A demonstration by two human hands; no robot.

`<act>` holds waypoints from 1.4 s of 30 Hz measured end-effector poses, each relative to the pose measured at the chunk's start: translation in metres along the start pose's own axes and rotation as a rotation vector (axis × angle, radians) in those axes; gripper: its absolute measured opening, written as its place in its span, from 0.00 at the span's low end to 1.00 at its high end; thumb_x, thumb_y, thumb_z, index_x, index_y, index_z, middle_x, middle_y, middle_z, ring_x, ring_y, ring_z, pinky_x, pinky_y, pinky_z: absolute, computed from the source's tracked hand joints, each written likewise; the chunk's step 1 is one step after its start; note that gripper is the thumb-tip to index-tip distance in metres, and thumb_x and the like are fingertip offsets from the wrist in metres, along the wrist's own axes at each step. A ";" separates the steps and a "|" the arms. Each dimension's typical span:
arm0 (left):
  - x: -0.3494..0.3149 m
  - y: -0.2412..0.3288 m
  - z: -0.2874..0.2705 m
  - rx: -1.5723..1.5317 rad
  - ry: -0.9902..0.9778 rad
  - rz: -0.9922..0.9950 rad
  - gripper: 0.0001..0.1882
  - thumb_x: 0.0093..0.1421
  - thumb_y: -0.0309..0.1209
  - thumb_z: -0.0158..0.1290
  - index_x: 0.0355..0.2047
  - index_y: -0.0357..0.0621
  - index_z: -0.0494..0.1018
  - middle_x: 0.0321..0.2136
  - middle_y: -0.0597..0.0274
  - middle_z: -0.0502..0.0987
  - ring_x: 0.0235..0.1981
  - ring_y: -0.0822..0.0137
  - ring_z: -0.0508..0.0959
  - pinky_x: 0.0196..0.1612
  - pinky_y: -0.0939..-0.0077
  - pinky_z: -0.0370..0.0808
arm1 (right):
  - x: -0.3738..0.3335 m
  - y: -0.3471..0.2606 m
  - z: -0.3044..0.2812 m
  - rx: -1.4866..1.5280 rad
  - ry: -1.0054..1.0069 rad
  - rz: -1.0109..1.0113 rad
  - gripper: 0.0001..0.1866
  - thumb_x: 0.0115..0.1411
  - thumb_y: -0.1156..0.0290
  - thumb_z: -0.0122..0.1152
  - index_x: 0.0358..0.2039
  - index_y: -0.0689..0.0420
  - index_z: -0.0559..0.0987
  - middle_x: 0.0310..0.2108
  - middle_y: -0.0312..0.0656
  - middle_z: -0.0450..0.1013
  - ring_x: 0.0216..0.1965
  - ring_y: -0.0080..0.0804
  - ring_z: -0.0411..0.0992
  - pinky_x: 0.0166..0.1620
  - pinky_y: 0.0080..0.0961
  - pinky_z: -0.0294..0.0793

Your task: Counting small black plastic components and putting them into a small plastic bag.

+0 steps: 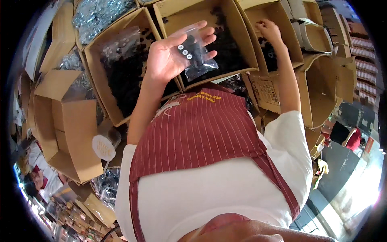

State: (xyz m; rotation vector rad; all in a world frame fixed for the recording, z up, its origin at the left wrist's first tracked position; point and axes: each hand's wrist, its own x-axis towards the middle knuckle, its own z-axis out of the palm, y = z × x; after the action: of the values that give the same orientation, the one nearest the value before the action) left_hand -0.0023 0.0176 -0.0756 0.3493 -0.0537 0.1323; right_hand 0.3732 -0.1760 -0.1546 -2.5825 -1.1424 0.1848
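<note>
A small clear plastic bag [196,60] with black pieces and a few round white-faced pieces inside rests across the fingers of my left hand [167,54], its thumb over the bag's edge. That hand is raised above two cardboard boxes. My right hand [270,31] reaches into a narrower cardboard box [282,14] at the right, its fingers curled together. Whatever they hold, if anything, is too small to make out. Dark small pieces [269,54] lie in that box below my wrist. The middle box [177,12] holds many black pieces [227,50], partly behind the bag.
Another box [90,60] at the left holds black pieces, with a filled clear bag [121,46] on top. Shiny clear bags [100,18] fill a box at the far left. An open carton [82,117] and a round white tag [103,147] stand lower left. More cartons [320,88] stand at right.
</note>
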 end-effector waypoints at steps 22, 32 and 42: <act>-0.007 -0.031 0.011 0.828 0.194 -0.146 0.12 0.67 0.30 0.49 0.42 0.32 0.76 0.42 0.48 0.80 0.43 0.62 0.81 0.53 0.67 0.77 | -0.132 -0.227 -0.105 1.037 -0.414 -0.051 0.12 0.63 0.68 0.61 0.43 0.60 0.79 0.22 0.30 0.72 0.19 0.09 0.62 0.20 0.13 0.57; -0.010 -0.041 0.012 1.154 0.276 0.012 0.13 0.52 0.27 0.66 0.34 0.41 0.73 0.28 0.67 0.76 0.31 0.76 0.74 0.36 0.78 0.70 | -0.145 -0.229 -0.085 0.846 -0.370 -0.291 0.12 0.61 0.71 0.62 0.43 0.62 0.81 0.30 0.37 0.79 0.32 0.16 0.74 0.36 0.17 0.74; -0.010 -0.041 0.017 1.152 0.205 -0.005 0.19 0.52 0.24 0.65 0.43 0.39 0.72 0.38 0.66 0.76 0.41 0.72 0.74 0.48 0.76 0.71 | -0.142 -0.235 -0.077 0.769 -0.268 -0.437 0.15 0.60 0.71 0.62 0.48 0.60 0.79 0.35 0.44 0.79 0.35 0.27 0.77 0.39 0.24 0.76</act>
State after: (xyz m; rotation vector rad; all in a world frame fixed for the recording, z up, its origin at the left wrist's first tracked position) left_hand -0.0074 -0.0277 -0.0745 1.4819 0.2404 0.1853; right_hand 0.1319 -0.1491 -0.0047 -1.6349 -1.3523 0.7200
